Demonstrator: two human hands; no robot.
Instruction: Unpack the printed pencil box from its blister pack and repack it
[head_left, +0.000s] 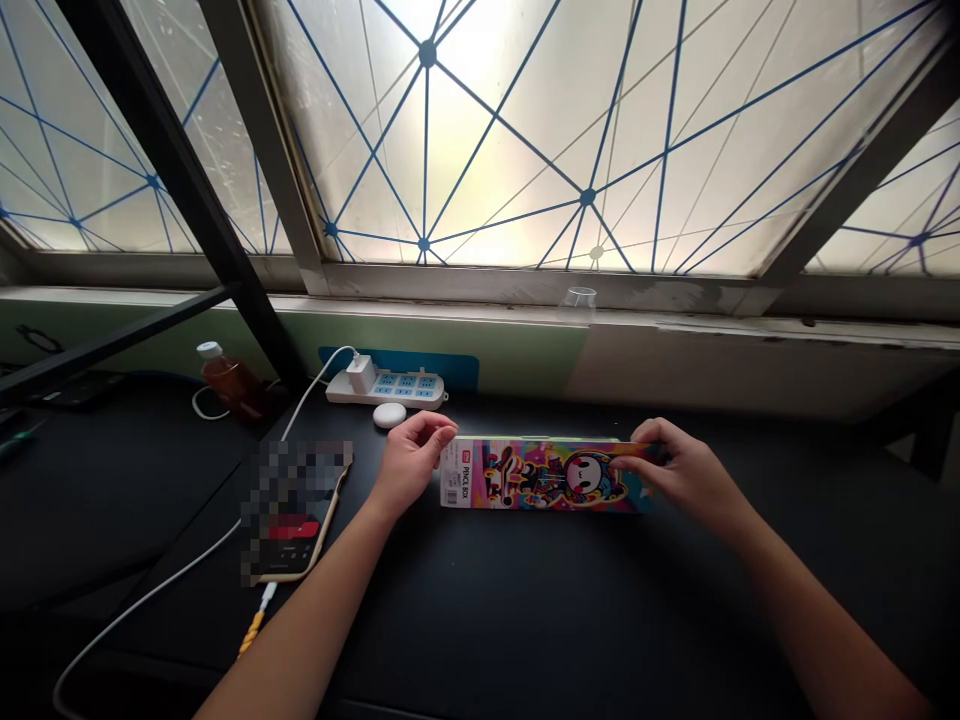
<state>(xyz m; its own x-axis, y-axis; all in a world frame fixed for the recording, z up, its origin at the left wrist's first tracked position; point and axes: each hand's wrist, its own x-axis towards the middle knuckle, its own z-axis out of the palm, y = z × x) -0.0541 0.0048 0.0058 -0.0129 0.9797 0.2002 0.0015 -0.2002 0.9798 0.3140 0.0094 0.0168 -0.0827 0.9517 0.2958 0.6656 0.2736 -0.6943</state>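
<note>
A long, brightly printed pencil box (pixel 536 475) lies flat on the black desk (pixel 525 600), its length running left to right. My left hand (pixel 411 462) curls its fingers round the box's left end, by the white label. At the right end, my right hand (pixel 675 468) pinches the box's top edge with fingers and thumb. Both hands are closed on the box.
A phone (pixel 296 520) on a charging cable lies left of my left arm. Behind it sit a white power strip (pixel 386 388), a small white round puck (pixel 389 415) and a brown bottle (pixel 232 385). A frosted window with blue tape lines runs along the back.
</note>
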